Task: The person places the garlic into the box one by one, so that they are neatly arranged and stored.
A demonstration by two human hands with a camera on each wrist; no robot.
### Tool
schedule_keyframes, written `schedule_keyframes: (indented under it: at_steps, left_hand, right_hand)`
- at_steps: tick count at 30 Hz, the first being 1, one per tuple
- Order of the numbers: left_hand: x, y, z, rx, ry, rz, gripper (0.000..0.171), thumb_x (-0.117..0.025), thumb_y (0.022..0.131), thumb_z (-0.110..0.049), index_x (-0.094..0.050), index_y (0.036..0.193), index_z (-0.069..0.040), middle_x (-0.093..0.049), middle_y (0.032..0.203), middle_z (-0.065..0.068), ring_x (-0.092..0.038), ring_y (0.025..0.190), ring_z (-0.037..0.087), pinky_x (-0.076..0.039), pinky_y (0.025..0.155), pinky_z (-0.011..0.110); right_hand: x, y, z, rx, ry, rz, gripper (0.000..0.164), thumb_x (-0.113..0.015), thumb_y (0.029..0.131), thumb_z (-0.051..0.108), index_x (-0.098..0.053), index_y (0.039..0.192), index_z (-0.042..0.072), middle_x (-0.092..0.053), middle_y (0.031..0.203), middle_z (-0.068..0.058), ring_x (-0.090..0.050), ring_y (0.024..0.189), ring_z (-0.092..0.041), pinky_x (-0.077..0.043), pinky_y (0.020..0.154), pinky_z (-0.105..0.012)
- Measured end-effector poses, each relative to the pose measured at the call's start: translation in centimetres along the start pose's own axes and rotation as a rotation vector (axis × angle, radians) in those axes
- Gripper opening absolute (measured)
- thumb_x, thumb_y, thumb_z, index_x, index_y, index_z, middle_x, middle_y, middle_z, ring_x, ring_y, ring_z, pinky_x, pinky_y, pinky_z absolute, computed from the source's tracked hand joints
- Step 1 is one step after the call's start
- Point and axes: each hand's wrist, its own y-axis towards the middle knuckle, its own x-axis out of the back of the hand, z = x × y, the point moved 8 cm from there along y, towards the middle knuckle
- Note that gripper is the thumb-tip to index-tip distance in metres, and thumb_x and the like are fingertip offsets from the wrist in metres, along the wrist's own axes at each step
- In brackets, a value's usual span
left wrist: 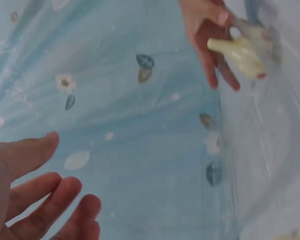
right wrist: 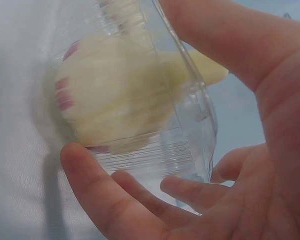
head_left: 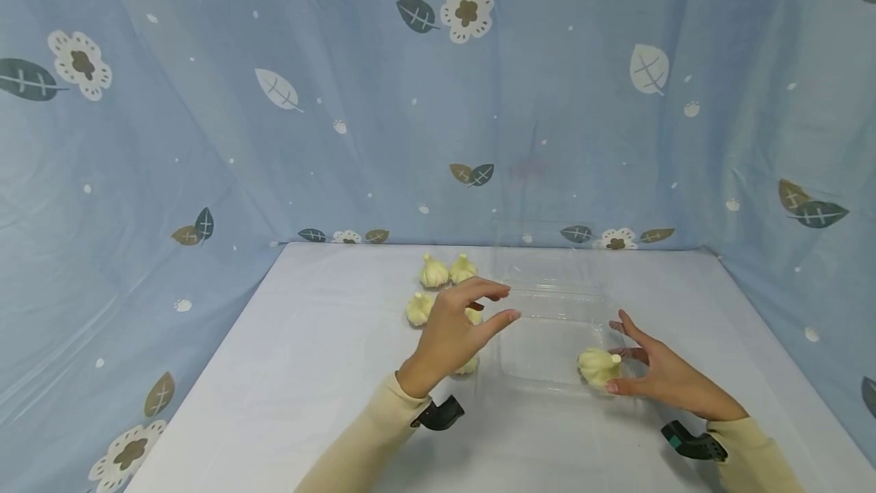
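A clear plastic clamshell box (head_left: 537, 345) stands on the white tabletop with its lid raised at the back. One garlic bulb (head_left: 597, 367) sits inside, in the front right corner, its stem toward the right wall. My right hand (head_left: 657, 375) is spread around that corner from outside, fingers loosely bent; the right wrist view shows the fingertips (right wrist: 75, 155) right at the clear wall, with the bulb behind it. Near the box's left side my left hand (head_left: 455, 329) hovers, thumb and fingers apart with nothing between them. It partly hides loose garlic bulbs (head_left: 434, 272).
Several garlic bulbs lie left of the box, one bulb (head_left: 419, 309) beside my left hand. The transparent lid (head_left: 547, 268) leans up toward the patterned blue curtain (head_left: 383, 97) behind the white table (head_left: 308, 326). A black band (head_left: 438, 413) is on my left wrist.
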Motion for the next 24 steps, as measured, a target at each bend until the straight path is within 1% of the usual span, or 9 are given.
schedule_keyframes:
  at_steps: [2, 6, 9, 13, 15, 16, 18, 21, 24]
  left_hand:
    - [1.0, -0.2, 0.6, 0.001, -0.013, -0.02, 0.028, -0.082, 0.09, -0.024, -0.077, 0.117, -0.016, -0.077, 0.11, 0.001, -0.071, 0.104, 0.015, -0.061, 0.08, 0.033]
    - [2.7, -0.9, 2.0, 0.018, -0.02, -0.047, 0.028, -0.081, 0.091, -0.025, -0.076, 0.118, -0.017, -0.076, 0.111, 0.002, -0.07, 0.104, 0.015, -0.061, 0.08, 0.033]
    - [3.7, -1.7, 3.2, 0.047, -0.023, -0.064, 0.028, -0.081, 0.092, -0.026, -0.076, 0.119, -0.02, -0.076, 0.112, 0.002, -0.07, 0.104, 0.015, -0.061, 0.08, 0.033]
    - [4.8, -2.8, 4.6, 0.082, -0.05, -0.095, 0.028, -0.08, 0.093, -0.025, -0.076, 0.12, -0.021, -0.076, 0.113, 0.001, -0.07, 0.104, 0.018, -0.061, 0.08, 0.035]
    - [5.1, -3.2, 5.1, 0.094, -0.06, -0.109, 0.028, -0.08, 0.092, -0.025, -0.076, 0.12, -0.02, -0.075, 0.111, 0.0, -0.071, 0.103, 0.021, -0.061, 0.08, 0.035]
    - [5.2, -3.4, 5.4, 0.1, -0.061, -0.113, 0.028, -0.081, 0.092, -0.025, -0.076, 0.119, -0.02, -0.075, 0.111, 0.0, -0.071, 0.102, 0.021, -0.061, 0.08, 0.035]
    - [5.4, -3.8, 5.9, 0.113, -0.054, -0.118, 0.028, -0.081, 0.092, -0.025, -0.076, 0.119, -0.02, -0.075, 0.111, 0.0, -0.071, 0.102, 0.021, -0.061, 0.079, 0.035]
    - [5.5, -4.2, 6.6, 0.126, -0.04, -0.124, 0.028, -0.08, 0.092, -0.026, -0.076, 0.119, -0.02, -0.075, 0.111, 0.0, -0.071, 0.1, 0.019, -0.061, 0.077, 0.037]
    - [5.4, -4.8, 7.4, 0.144, -0.035, -0.126, 0.027, -0.079, 0.093, -0.027, -0.076, 0.119, -0.02, -0.075, 0.112, 0.001, -0.071, 0.099, 0.02, -0.062, 0.077, 0.04]
  right_hand:
    - [0.0, 0.0, 0.0, 0.0, -0.009, -0.005, 0.121, -0.082, 0.089, 0.02, 0.011, 0.163, -0.001, -0.016, 0.167, -0.035, -0.053, 0.132, -0.055, -0.058, 0.087, -0.05]
    - [0.0, 0.0, -0.1, -0.003, -0.012, -0.003, 0.121, -0.082, 0.09, 0.021, 0.012, 0.163, 0.0, -0.016, 0.167, -0.034, -0.053, 0.133, -0.054, -0.058, 0.087, -0.05]
    - [0.0, 0.0, -0.1, -0.001, 0.007, 0.005, 0.12, -0.08, 0.091, 0.021, 0.014, 0.163, 0.002, -0.013, 0.167, -0.035, -0.051, 0.134, -0.056, -0.059, 0.086, -0.05]
    - [0.0, 0.0, -0.2, -0.009, -0.013, -0.007, 0.121, -0.081, 0.09, 0.023, 0.013, 0.163, 0.001, -0.014, 0.168, -0.033, -0.052, 0.133, -0.056, -0.058, 0.089, -0.054]
    - [0.0, 0.0, -0.3, -0.013, -0.021, -0.01, 0.122, -0.082, 0.089, 0.024, 0.012, 0.163, 0.001, -0.015, 0.168, -0.033, -0.052, 0.133, -0.055, -0.058, 0.089, -0.054]
    - [0.0, 0.0, -0.3, -0.018, -0.025, -0.013, 0.122, -0.082, 0.089, 0.024, 0.012, 0.164, 0.001, -0.016, 0.168, -0.032, -0.053, 0.133, -0.054, -0.058, 0.089, -0.053]
    - [0.0, 0.0, -0.3, -0.009, -0.018, -0.01, 0.122, -0.082, 0.089, 0.023, 0.012, 0.163, 0.001, -0.016, 0.168, -0.033, -0.052, 0.133, -0.055, -0.057, 0.089, -0.054]
    - [0.0, 0.0, -0.2, -0.01, -0.013, -0.004, 0.122, -0.082, 0.089, 0.023, 0.012, 0.163, 0.001, -0.015, 0.168, -0.033, -0.052, 0.133, -0.055, -0.058, 0.087, -0.05]
    - [0.1, 0.0, 0.0, 0.001, -0.025, -0.006, 0.121, -0.082, 0.09, 0.023, 0.012, 0.163, -0.001, -0.016, 0.167, -0.034, -0.053, 0.132, -0.056, -0.058, 0.088, -0.053]
